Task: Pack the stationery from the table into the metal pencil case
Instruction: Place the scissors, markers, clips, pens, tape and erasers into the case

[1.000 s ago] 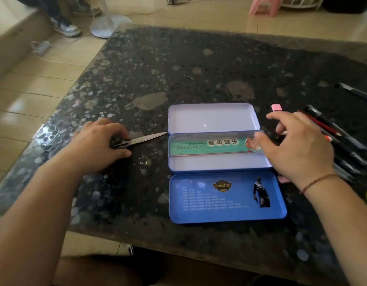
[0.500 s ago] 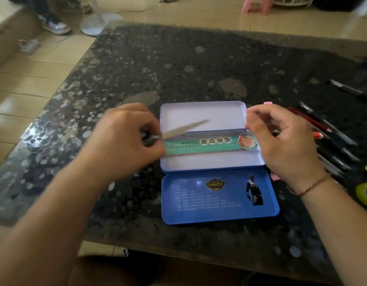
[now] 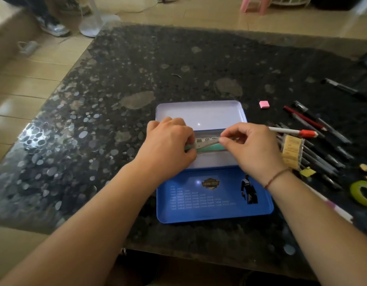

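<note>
A glossy, glass-smooth top with a dark speckled stone look is seen on the table (image 3: 137,65). The pencil case (image 3: 199,112) is made of painted metal with a soft sheen, its blue lid (image 3: 215,211) smooth and printed. The scissors (image 3: 207,143) are bright bare metal. Glossy tiles are seen on the floor (image 3: 23,83).

The light is soft daylight and a bit dim. The dark shiny tabletop (image 3: 137,65) has bright glare at the left of the frame. A small white light spot shines inside the pencil case (image 3: 199,112). The floor (image 3: 23,83) at the upper left looks bright. The edges of the frame bend and look blurry.
</note>
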The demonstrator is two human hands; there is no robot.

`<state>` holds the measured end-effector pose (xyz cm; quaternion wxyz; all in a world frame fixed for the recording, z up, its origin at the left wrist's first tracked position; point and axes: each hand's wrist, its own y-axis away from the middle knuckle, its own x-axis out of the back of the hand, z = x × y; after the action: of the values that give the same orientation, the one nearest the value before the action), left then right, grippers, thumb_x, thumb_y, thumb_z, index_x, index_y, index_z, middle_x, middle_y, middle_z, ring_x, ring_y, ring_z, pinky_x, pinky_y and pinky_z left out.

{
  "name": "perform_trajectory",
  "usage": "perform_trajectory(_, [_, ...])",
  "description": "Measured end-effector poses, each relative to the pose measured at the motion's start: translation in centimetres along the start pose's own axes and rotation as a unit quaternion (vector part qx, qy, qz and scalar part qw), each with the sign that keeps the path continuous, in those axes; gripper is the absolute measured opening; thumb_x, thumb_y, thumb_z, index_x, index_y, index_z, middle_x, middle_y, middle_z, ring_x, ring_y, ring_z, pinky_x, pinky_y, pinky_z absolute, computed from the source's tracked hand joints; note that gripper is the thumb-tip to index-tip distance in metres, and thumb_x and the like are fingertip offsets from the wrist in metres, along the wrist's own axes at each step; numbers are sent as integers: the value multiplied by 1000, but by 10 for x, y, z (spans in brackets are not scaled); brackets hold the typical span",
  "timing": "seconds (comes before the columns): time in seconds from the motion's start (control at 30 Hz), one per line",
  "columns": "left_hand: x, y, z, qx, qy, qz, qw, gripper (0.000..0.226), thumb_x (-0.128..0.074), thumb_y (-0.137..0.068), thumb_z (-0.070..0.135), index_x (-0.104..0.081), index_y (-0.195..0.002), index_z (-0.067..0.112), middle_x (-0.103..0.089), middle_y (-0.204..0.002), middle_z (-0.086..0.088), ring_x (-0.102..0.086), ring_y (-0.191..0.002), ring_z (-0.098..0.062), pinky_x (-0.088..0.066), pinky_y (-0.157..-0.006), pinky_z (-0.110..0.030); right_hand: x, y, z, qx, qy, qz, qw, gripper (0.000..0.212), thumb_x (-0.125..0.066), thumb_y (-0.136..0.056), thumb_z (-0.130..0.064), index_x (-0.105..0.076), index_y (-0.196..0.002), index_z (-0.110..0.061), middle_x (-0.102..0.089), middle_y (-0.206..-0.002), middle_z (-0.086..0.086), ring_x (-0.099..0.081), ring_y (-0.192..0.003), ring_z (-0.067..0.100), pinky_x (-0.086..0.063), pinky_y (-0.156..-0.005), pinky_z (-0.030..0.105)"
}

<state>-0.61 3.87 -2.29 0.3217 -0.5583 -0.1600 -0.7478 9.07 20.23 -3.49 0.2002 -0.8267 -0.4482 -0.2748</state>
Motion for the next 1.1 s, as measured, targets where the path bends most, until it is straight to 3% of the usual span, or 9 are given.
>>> perform_trajectory(0.17, [5,0,-8,6,-25,-19,1000,24,-66,-80,42,-69,-95,25,-59,-104,6,-48,-103,-21,-32,-86,-38,-2,2,1,44,80,12,996,4,-71,-81,-21,-73,-85,-21,-63,-81,-10,-50,-67,-5,-35,-63,5])
perform_trajectory(0.3, [13,-1,0,-38,-24,-53,998,71,-58,-67,75,-50,-125,35,-48,-126,10,-38,-120,-18,-27,-98,-42,4,8,-1,100,106,43,988,4,-67,-84,-20,-70,-86,-19,-66,-86,-4,-57,-79,6,-44,-71,15])
perform_trajectory(0.4, [9,-8,12,-51,-77,-107,990,96,-53,-61,82,-31,-141,35,-40,-141,8,-32,-130,-20,-22,-106,-48,18,16,0,122,95,54,987,6,-65,-85,-20,-69,-89,-17,-65,-87,-4,-57,-79,7,-48,-69,21])
perform_trajectory(0.63, [6,-22,27,-77,-40,-169,982,84,-64,-63,70,-42,-134,32,-46,-128,8,-44,-112,-17,-42,-94,-39,76,40,28,86,146,99,981,11,-66,-84,-21,-71,-94,-20,-67,-92,-8,-55,-74,-1,-47,-70,22])
perform_trajectory(0.73, [2,-20,38,-95,-23,-208,973,86,-68,-60,70,-38,-133,36,-39,-131,11,-38,-116,-14,-43,-96,-38,111,50,46,8,174,113,978,12,-65,-84,-19,-70,-95,-22,-66,-92,-7,-58,-77,5,-49,-71,25])
perform_trajectory(0.83, [-2,-20,41,-112,-51,-204,971,80,-69,-59,68,-40,-128,39,-37,-132,11,-36,-115,-13,-44,-95,-38,144,57,74,-105,204,113,967,17,-68,-79,-15,-70,-92,-26,-66,-91,-4,-53,-66,2,-41,-70,22])
perform_trajectory(0.97, [-2,-18,41,-119,-55,-188,973,73,-68,-60,65,-42,-123,38,-38,-130,11,-37,-113,-12,-45,-92,-35,162,62,90,-213,204,66,953,19,-70,-77,-12,-68,-83,-30,-61,-76,-7,-53,-66,6,-36,-64,22])
perform_trajectory(1.1, [-3,-17,44,-121,-58,-193,972,74,-70,-60,62,-39,-123,39,-37,-130,11,-37,-113,-13,-43,-91,-33,165,63,89,-210,227,9,951,21,-71,-78,-11,-66,-81,-31,-61,-81,-8,-51,-69,2,-34,-53,15])
